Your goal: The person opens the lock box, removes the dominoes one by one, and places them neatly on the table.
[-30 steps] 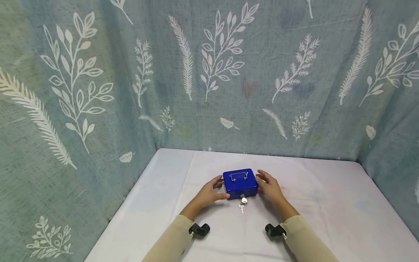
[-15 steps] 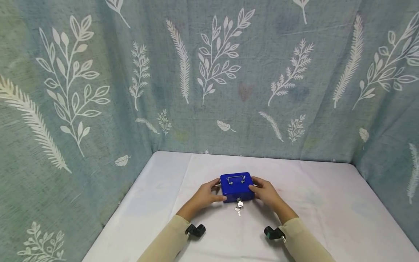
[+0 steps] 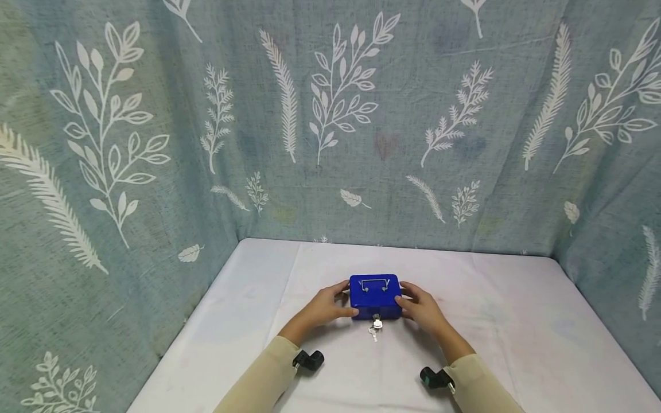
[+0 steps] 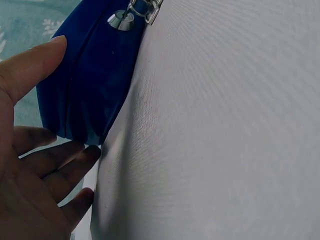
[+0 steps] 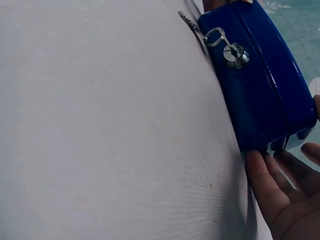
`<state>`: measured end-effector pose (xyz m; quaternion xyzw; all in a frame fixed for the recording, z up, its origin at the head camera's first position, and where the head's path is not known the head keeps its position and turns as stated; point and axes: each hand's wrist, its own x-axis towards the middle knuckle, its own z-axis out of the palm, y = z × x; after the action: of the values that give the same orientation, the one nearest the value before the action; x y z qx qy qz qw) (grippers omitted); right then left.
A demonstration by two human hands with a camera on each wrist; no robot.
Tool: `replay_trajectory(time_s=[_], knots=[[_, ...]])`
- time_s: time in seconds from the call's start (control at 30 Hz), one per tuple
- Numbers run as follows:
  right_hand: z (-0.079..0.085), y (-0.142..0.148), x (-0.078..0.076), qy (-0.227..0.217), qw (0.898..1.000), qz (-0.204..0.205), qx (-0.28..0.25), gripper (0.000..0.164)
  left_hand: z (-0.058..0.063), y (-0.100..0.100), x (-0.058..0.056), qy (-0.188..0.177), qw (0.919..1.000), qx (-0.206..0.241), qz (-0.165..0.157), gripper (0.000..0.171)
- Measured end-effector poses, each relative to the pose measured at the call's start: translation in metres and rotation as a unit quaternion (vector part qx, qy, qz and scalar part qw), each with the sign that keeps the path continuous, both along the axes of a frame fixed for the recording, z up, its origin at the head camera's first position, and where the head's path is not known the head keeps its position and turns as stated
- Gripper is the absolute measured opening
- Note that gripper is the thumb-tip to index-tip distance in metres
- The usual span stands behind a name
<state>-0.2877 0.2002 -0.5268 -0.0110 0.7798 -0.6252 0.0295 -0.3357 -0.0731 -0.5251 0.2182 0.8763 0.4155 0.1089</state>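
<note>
Evidently, the left hand, fingers spread, holds one end of a glossy blue rectangular metal box, lower centre; probably rigid, slick and light, it suits gripping by both ends; the right hand, fingers parted, holds the other.

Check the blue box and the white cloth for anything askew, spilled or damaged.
Nothing looks askew or damaged: the blue box sits closed, keys at its lock. At most, a tiny brownish speck breaks the white cloth near the right hand.
</note>
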Motion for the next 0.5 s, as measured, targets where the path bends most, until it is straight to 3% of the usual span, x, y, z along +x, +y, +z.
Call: replay_trajectory(time_s=[0.5], knots=[[0.001, -0.006, 0.017, 0.028, 0.999, -0.032, 0.016, 0.054, -0.002, 0.007, 0.002, 0.011, 0.9998, 0.006, -0.017, 0.087]])
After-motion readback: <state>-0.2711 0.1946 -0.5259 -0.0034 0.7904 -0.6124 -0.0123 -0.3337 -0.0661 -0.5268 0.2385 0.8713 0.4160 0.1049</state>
